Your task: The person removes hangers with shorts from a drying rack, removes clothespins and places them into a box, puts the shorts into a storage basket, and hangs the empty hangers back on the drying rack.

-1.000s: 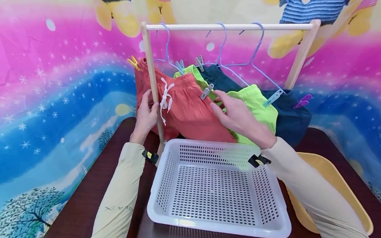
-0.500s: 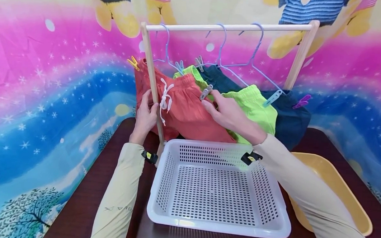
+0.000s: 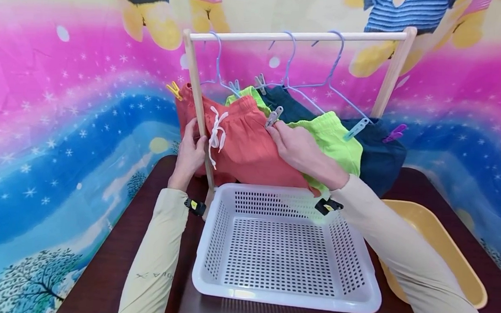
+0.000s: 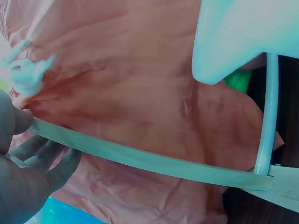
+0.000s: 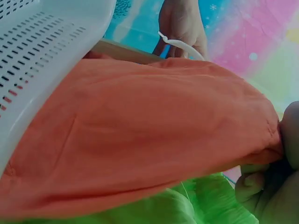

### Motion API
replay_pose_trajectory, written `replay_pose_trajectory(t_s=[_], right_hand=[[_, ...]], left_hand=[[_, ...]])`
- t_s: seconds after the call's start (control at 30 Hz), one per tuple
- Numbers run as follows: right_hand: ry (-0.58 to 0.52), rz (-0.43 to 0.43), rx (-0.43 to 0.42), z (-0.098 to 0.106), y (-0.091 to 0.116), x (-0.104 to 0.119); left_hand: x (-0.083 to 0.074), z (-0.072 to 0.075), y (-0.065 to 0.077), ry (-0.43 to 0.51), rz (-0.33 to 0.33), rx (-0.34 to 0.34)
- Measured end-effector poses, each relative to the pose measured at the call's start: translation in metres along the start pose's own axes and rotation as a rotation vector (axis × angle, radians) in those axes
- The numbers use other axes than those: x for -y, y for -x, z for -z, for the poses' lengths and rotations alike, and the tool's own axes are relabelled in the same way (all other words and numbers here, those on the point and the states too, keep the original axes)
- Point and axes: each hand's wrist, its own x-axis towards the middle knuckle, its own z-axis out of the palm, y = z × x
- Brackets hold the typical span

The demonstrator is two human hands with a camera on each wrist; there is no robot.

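Red shorts with a white drawstring hang at the front of a wooden rack, a yellow clothespin at their left end and a grey clothespin at their right. My left hand grips the rack's left post, thumb on one side and fingers behind. The right hand pinches the right edge of the red shorts, just below the grey clothespin. In the right wrist view its curled fingers meet the cloth edge; part of the grip is hidden.
Green shorts and dark blue shorts hang behind on blue hangers. A white perforated basket stands in front of the rack. A yellow tray lies to its right on the dark table.
My right hand has moved left to the red shorts' edge and taken hold there; the grey clothespin has tilted and shifted slightly up. The left hand stays on the post.
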Motion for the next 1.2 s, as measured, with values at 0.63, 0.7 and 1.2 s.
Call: replay_pose_trajectory(t_s=[0.63,0.7,1.2], right_hand=[[0.059,0.075,-0.195,0.038,0.015,-0.028],[0.075,0.075,-0.207,0.044,0.020,-0.031],[0.173,0.193,-0.258,0.076,0.056,-0.057]], left_hand=[[0.000,0.000,0.000,0.006,-0.010,0.012],[0.001,0.000,0.000,0.004,-0.023,0.014],[-0.001,0.001,0.002,-0.005,-0.001,0.015]])
